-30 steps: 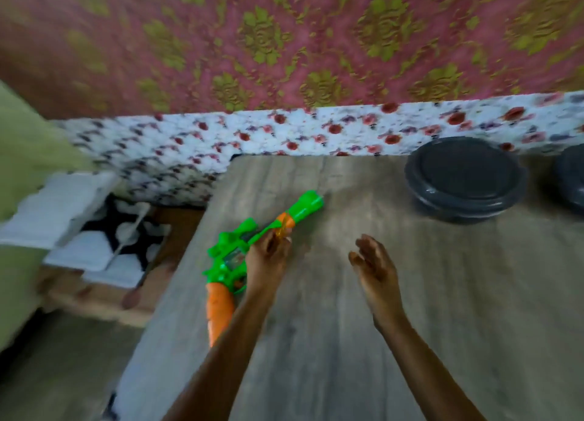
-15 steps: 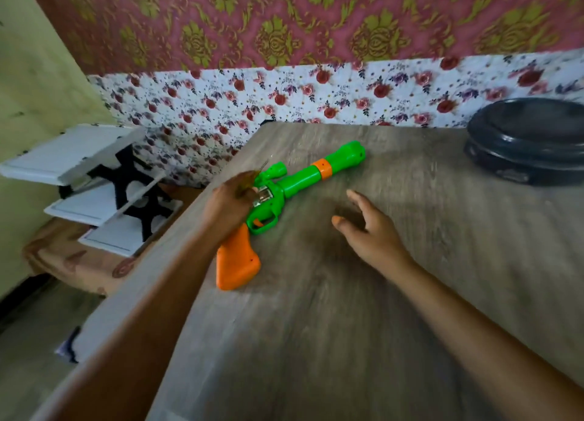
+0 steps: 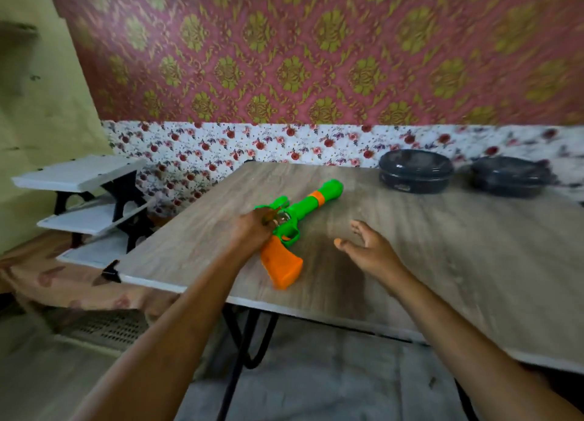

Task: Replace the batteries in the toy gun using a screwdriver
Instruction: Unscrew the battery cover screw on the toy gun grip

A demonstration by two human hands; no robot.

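Green-and-orange toy gun [image 3: 303,205] lies flat near the table's [image 3: 442,262] left edge, left hand [image 3: 252,234] over its middle, grip too blurred to call, right hand [image 3: 366,246] spread empty just beside it, so best pin the body steady before any unscrewing.

The left hand [image 3: 252,232] covers the middle of the toy gun [image 3: 305,203]; its blurred fingers leave the grip unclear. The counter [image 3: 442,262] runs off the right edge, where 1 dark bowl [image 3: 508,180] is smeared.
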